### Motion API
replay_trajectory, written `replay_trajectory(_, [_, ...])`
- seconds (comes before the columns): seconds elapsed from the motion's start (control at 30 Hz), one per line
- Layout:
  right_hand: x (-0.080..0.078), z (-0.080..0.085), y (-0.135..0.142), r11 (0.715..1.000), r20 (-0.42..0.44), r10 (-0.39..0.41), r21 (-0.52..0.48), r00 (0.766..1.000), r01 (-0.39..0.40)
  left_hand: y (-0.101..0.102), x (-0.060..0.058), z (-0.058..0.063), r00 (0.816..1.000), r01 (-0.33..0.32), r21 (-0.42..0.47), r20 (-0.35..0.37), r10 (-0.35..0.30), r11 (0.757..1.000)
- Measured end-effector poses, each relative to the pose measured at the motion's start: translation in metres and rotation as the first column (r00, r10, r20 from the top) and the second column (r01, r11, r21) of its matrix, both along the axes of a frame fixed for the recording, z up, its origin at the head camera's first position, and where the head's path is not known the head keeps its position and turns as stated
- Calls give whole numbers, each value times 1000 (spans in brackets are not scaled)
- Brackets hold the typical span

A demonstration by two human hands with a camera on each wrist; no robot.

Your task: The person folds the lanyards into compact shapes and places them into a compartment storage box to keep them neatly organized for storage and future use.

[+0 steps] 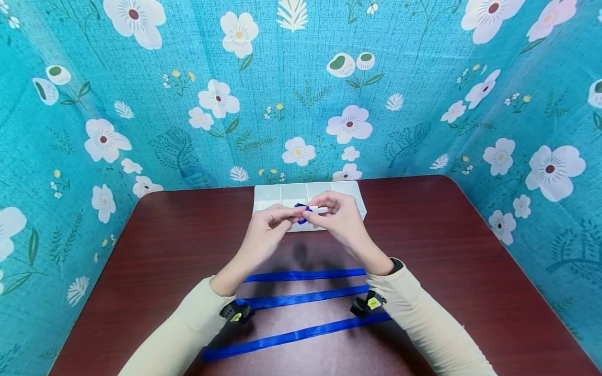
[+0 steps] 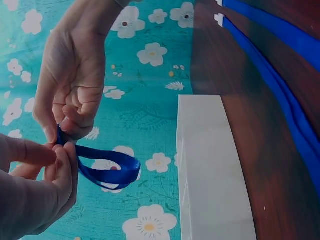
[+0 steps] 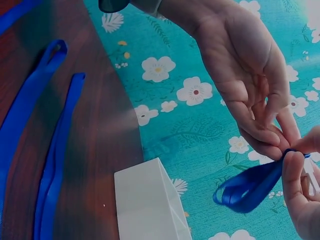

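Note:
Both hands meet over the front of the tray around a bundled blue ribbon lanyard (image 1: 301, 214). My left hand (image 1: 269, 225) pinches the blue band with thumb and fingers. My right hand (image 1: 339, 215) pinches it at the right, where a white clip (image 1: 320, 210) sticks out along the fingers. In the left wrist view, a folded loop of blue ribbon (image 2: 112, 170) hangs free from the fingertips. The right wrist view shows the folded ribbon (image 3: 250, 187) gathered at the fingers, with the white clip (image 3: 312, 181) partly hidden by my right hand.
A white divided tray (image 1: 362, 206) stands at the table's back edge. Three blue lanyards lie stretched across the dark red table (image 1: 423, 235): a far one (image 1: 305, 274), a middle one (image 1: 305, 299) and a near one (image 1: 301, 335). Flowered teal cloth (image 1: 301, 94) surrounds the table.

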State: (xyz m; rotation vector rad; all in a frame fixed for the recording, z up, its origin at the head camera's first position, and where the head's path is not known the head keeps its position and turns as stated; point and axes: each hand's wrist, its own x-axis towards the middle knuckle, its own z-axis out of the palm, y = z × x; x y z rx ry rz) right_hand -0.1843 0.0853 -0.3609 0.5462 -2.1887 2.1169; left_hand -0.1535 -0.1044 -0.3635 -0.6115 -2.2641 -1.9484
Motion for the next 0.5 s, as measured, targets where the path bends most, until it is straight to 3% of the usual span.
replay_trajectory(0.17, [-2, -2, 3, 1000, 28, 13, -27, 1000, -12, 0, -3, -6, 998, -8, -31, -64, 6, 999])
replay_trajectory(0.37, [-1, 2, 7, 998, 63, 45, -54, 997, -42, -2, -5, -11, 983, -130, -137, -147, 110, 982])
replay_trajectory(0.5, [2, 5, 9, 994, 88, 83, -82, 993, -76, -5, -8, -14, 971, -164, -220, -205, 118, 962])
